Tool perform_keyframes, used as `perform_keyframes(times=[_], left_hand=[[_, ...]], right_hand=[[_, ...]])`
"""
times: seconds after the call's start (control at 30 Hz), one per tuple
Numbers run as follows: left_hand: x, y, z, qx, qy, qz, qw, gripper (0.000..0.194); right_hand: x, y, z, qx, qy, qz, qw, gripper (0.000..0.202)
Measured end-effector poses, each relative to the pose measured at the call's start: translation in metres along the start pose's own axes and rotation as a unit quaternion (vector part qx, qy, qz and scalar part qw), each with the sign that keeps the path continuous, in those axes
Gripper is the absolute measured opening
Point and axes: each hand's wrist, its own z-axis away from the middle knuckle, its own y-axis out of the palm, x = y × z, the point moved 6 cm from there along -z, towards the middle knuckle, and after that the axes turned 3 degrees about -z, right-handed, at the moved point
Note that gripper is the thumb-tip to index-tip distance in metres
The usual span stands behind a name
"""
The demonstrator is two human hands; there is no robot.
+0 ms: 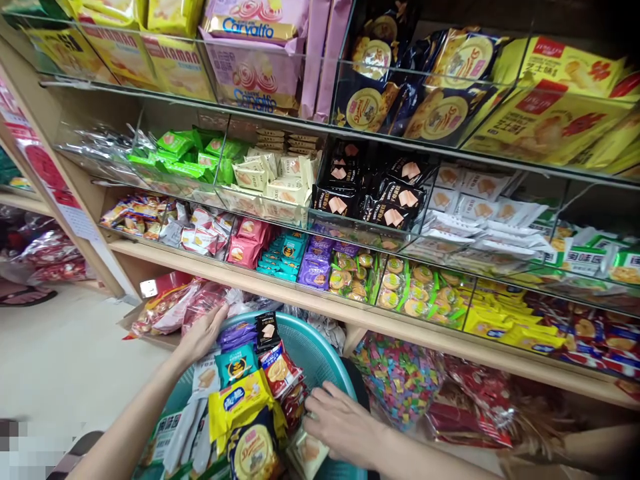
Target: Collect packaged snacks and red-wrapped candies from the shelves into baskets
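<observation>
A teal plastic basket [334, 359] full of wrapped snacks is below the shelves. My left hand [205, 333] rests at its left rim, fingers stretched out, holding nothing. My right hand [340, 421] is inside the right side, its curled fingers closed at a cream snack packet [309, 455]; the fingertips are partly hidden. Between my hands lie a yellow packet [240, 407], a teal packet [237, 365], a red-and-blue packet [280, 370] and a black packet [268, 331]. Nearest me is a dark blue round-label packet [254, 453], with white packets [187, 433] to its left.
Shelves with clear dividers hold sorted snacks, among them green packets [175, 143], black packets [395, 200] and purple packets [316, 260]. The wooden shelf edge [400, 330] runs just behind the basket. Beneath it are red bags [170, 307] and a bag of colourful sweets [400, 380].
</observation>
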Motion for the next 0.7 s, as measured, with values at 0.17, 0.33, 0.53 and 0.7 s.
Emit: perform_keyframes(times=[0.17, 0.33, 0.53, 0.7], left_hand=[[0.003, 0.004, -0.001, 0.01, -0.006, -0.017, 1.0, 0.06], [0.006, 0.006, -0.001, 0.019, -0.001, -0.034, 0.999, 0.06], [0.009, 0.008, -0.001, 0.023, -0.005, -0.058, 0.998, 0.058], [0.009, 0.009, -0.001, 0.024, -0.012, -0.056, 0.998, 0.06]], right_hand=[[0.004, 0.007, -0.004, -0.006, -0.012, -0.001, 1.0, 0.034], [0.002, 0.021, -0.006, -0.009, -0.014, -0.012, 1.0, 0.048], [0.0, 0.034, -0.016, -0.048, -0.014, 0.013, 0.999, 0.027], [-0.003, 0.041, -0.017, -0.074, 0.0, 0.033, 0.997, 0.021]])
